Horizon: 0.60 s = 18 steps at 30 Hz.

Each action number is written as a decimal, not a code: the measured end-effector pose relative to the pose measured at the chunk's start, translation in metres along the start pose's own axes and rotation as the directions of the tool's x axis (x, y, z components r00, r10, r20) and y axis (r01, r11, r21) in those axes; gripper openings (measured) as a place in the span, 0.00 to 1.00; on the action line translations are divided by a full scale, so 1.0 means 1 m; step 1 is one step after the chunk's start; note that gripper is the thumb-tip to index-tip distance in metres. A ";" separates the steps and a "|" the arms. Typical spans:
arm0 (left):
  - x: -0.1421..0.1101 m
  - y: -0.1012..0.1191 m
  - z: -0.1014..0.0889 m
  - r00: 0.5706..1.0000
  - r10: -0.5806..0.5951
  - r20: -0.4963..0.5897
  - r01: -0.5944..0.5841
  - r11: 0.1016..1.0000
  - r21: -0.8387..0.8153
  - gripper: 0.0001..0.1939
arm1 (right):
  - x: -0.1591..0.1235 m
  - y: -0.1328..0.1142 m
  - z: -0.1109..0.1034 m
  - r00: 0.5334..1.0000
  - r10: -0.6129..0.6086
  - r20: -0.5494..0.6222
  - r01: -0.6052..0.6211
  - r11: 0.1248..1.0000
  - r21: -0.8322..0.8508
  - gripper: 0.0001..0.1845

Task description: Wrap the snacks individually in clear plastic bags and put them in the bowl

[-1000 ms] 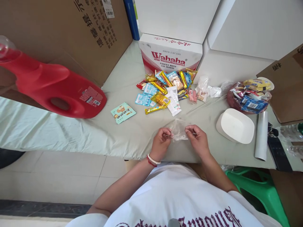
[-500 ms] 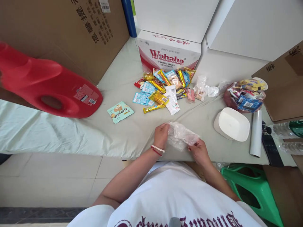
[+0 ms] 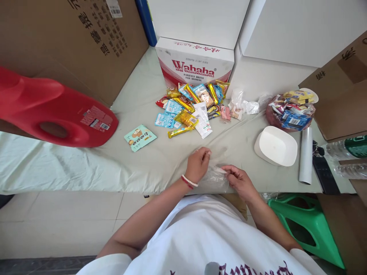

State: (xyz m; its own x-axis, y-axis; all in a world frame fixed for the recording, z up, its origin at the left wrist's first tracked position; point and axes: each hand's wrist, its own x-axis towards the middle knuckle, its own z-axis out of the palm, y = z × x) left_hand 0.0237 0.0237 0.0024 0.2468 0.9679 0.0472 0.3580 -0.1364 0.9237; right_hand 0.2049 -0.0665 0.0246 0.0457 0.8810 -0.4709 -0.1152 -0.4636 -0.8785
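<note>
Both my hands work a thin clear plastic bag (image 3: 214, 177) at the near edge of the cloth-covered table (image 3: 86, 164). My left hand (image 3: 197, 165), with a bead bracelet at the wrist, has its fingers curled against the bag's left side. My right hand (image 3: 240, 181) pinches the bag's right edge between thumb and fingers. Beyond them lies a heap of small snack packets (image 3: 190, 105), and one teal packet (image 3: 140, 137) lies apart to the left.
A red detergent jug (image 3: 54, 114) lies on its side at left. A Wahaha carton (image 3: 195, 61) stands behind the snacks. At right are an upturned white bowl (image 3: 276, 145), a white roll (image 3: 305, 154), a bag of snacks (image 3: 291, 112), water bottles (image 3: 348, 149). A green stool (image 3: 305, 225) is below.
The bag was held up and spread between my hands, then came down toward the table edge. My left hand moved over its left side and my right hand dropped lower.
</note>
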 end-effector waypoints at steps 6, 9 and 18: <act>0.016 -0.013 0.001 0.942 -0.200 -0.268 0.184 0.979 -0.084 0.12 | -0.007 0.015 -0.012 0.988 0.129 -0.086 -0.120 0.988 0.099 0.19; 0.006 -0.006 0.001 0.990 -0.115 -0.076 0.111 0.992 -0.054 0.28 | -0.008 0.022 -0.017 0.981 0.158 -0.112 -0.141 0.979 0.146 0.23; 0.016 -0.023 0.005 0.975 -0.221 -0.018 0.222 0.971 0.091 0.17 | -0.016 0.029 -0.027 0.973 0.164 -0.161 -0.145 0.982 0.124 0.27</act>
State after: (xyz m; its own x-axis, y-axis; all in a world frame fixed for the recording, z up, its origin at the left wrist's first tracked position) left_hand 0.0234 0.0417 -0.0202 0.1452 0.9777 -0.1516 0.4844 0.0634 0.8725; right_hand 0.2276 -0.0965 0.0046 0.1854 0.7661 -0.6154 -0.2425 -0.5713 -0.7841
